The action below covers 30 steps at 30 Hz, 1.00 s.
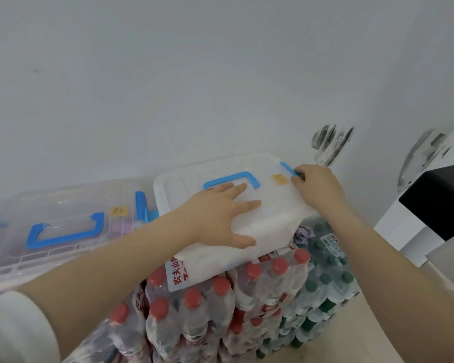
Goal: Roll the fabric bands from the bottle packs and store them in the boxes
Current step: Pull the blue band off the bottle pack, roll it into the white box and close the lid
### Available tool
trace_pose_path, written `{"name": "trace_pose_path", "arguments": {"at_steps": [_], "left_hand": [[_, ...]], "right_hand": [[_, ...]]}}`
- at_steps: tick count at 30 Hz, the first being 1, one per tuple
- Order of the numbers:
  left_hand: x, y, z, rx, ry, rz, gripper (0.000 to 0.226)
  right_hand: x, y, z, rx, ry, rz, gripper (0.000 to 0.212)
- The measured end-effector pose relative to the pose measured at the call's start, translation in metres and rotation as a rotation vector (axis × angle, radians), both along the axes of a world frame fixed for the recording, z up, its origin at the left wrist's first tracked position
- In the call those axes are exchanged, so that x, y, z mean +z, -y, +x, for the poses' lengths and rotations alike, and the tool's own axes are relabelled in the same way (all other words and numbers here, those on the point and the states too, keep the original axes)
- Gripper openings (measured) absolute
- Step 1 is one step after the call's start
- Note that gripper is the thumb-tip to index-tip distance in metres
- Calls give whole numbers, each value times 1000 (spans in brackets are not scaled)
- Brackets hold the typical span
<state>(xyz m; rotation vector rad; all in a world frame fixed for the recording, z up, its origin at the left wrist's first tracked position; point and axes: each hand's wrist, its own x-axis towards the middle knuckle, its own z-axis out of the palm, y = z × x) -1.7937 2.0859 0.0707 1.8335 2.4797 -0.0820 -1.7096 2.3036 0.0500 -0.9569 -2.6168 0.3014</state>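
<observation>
left hand [220,213]: mine, fingers spread flat, pressing on the lid of the white storage box [268,221], gripping nothing
right hand [317,187]: fingers curled round the blue side latch [288,169]
box spot: sits on the red-capped bottle packs [202,310], green-capped packs [328,284] beside
clear box [50,213]: just left, lid on
fabric bands: can't really spot any

storeroom corner | stacked shrink-wrapped bottle packs [220,310] | lidded plastic boxes [50,218] | bare white wall [194,74]
</observation>
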Motion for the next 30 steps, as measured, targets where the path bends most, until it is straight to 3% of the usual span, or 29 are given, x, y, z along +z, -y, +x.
{"name": "trace_pose_path", "arguments": {"at_steps": [2,5,8,10,11,12,14,16,20,25,30], "left_hand": [[2,16,6,-38,-21,315,64],[7,51,10,-6,124,764,43],[7,84,10,301,461,945,15],[7,101,12,620,1006,950,12],[5,109,14,766,1291,863,11],[1,117,18,861,1486,735,12],[-12,126,26,932,1645,526,24],[-20,125,31,985,1668,518,27],[-26,100,25,1025,1678,829,26],[-21,78,25,958,1220,924,36],[-24,66,19,993,1032,896,38]], "right_hand": [[3,15,3,30,-29,77,31],[5,63,7,341,-272,121,34],[0,122,9,698,-282,143,42],[-12,149,9,812,-189,238,48],[-19,158,8,831,-164,298,49],[-26,162,8,832,-162,352,45],[-33,163,8,787,-225,406,36],[-35,161,10,741,-307,375,32],[-33,161,16,739,-312,249,32],[-33,163,17,779,-258,174,34],[-36,157,13,847,-248,188,39]]}}
